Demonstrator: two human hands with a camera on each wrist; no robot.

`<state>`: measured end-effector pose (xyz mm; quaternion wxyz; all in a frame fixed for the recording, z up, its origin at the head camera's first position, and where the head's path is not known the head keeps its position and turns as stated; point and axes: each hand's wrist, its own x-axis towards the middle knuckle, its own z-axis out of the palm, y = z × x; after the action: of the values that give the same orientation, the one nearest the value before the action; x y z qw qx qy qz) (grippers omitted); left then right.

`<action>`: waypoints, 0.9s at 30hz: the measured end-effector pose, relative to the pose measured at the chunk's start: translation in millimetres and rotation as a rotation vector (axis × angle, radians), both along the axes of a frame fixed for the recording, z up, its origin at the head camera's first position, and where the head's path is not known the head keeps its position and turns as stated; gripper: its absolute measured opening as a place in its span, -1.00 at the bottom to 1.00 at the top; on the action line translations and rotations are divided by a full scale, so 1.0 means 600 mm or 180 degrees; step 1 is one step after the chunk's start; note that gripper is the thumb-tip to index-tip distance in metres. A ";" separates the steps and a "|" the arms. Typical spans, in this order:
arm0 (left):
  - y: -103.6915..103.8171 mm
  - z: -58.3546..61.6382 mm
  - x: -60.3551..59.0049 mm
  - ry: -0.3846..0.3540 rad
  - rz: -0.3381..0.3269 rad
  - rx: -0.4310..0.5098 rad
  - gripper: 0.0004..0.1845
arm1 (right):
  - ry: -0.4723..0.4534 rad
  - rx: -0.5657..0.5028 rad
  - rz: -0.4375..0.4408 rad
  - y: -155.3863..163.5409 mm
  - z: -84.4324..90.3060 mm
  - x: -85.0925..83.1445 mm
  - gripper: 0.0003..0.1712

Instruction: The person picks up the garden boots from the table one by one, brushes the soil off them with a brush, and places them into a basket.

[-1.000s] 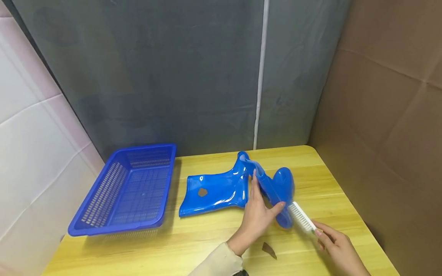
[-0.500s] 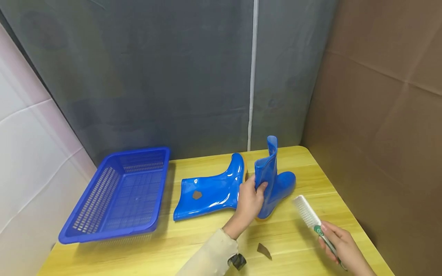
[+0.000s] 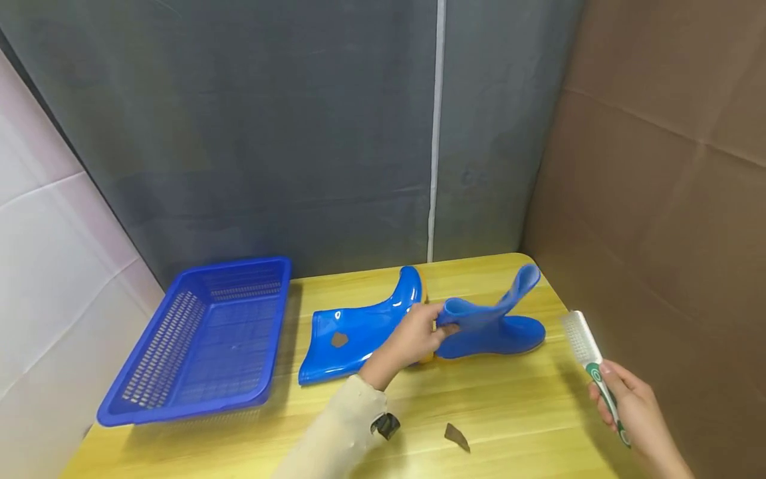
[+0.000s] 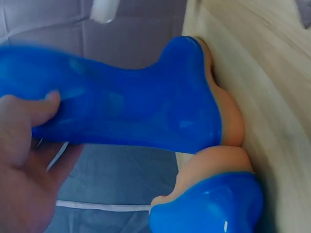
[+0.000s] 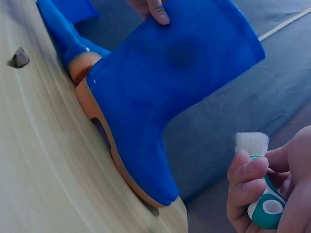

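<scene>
A blue rubber boot (image 3: 497,336) with an orange sole stands on its sole on the table. My left hand (image 3: 419,336) grips its shaft near the top, thumb on one side and fingers on the other, as the left wrist view also shows. A dull dark smudge shows on the shaft in the right wrist view. My right hand (image 3: 634,402) holds a scrub brush (image 3: 583,339) with white bristles and a green-and-white handle, apart from the boot at the right. The second blue boot (image 3: 365,332) lies on its side with a brown patch on its shaft, heel close to the first boot.
At the left of the table sits a blue perforated plastic basket (image 3: 272,366). A brown scrap (image 3: 457,437) lies near the front of the wooden table (image 3: 514,412). A grey wall (image 3: 299,133) rises behind, with a brown one (image 3: 658,199) at the right.
The gripped boot has turned from tilted, sole towards the right hand, to standing on its sole, toe right. The brush has come away from it to the right.
</scene>
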<state>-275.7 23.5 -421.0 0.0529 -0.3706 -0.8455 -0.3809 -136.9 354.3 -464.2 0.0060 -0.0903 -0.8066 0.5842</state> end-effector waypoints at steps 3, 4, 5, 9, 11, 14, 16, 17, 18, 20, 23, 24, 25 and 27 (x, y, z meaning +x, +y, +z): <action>0.000 -0.006 0.001 0.0375 0.0200 -0.0038 -0.87 | 0.0105 0.0026 0.0104 -0.006 0.004 -0.013 -0.27; 0.002 -0.008 0.003 0.0462 0.0210 -0.0042 -0.88 | 0.0119 0.0068 0.0148 -0.010 0.005 -0.019 -0.28; 0.005 -0.010 0.004 0.0518 0.0182 -0.0048 -0.90 | 0.0130 0.0110 0.0181 -0.014 0.006 -0.024 -0.29; 0.014 -0.011 0.010 0.0460 -0.0145 -0.0141 -0.83 | 0.0067 0.0071 0.0192 -0.023 0.010 -0.046 -0.33; 0.014 -0.006 0.013 0.0303 -0.0398 -0.0237 -0.82 | 0.0023 -0.0003 0.0191 -0.024 0.011 -0.054 -0.30; 0.003 0.004 0.020 0.0056 -0.0731 -0.0506 -0.82 | 0.0038 -0.0155 0.0240 -0.026 0.010 -0.063 -0.39; -0.008 0.011 0.026 -0.0069 -0.0871 -0.0678 -0.83 | 0.0094 -0.0187 0.0293 -0.030 0.011 -0.066 -0.49; -0.015 0.013 0.030 -0.0078 -0.0882 -0.0752 -0.84 | 0.0124 -0.0194 0.0319 -0.032 0.012 -0.067 -0.56; -0.021 0.015 0.033 -0.0031 -0.0859 -0.0816 -0.84 | 0.0160 -0.0183 0.0369 -0.035 0.013 -0.067 -0.60; -0.032 0.018 0.039 0.0160 -0.0738 -0.0901 -0.86 | 0.0231 -0.0119 0.0518 -0.040 0.015 -0.066 -0.60; -0.042 0.019 0.047 0.0751 -0.0190 -0.1033 -0.92 | 0.0322 -0.0017 0.0707 -0.045 0.012 -0.059 -0.57; -0.044 0.018 0.050 0.0909 0.0056 -0.1063 -0.89 | 0.0362 -0.0006 0.0744 -0.047 0.010 -0.057 -0.56; -0.044 0.018 0.053 0.1007 0.0293 -0.1074 -0.82 | 0.0407 -0.0010 0.0766 -0.048 0.007 -0.053 -0.58; -0.044 0.017 0.059 0.0929 0.0657 -0.0957 -0.72 | 0.0491 -0.0020 0.0760 -0.050 0.002 -0.048 -0.60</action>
<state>-240.5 -2.7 -410.8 0.1574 -0.3370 -0.9095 -0.1857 -165.8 324.3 -463.0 -0.0018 0.0514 -0.8069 0.5885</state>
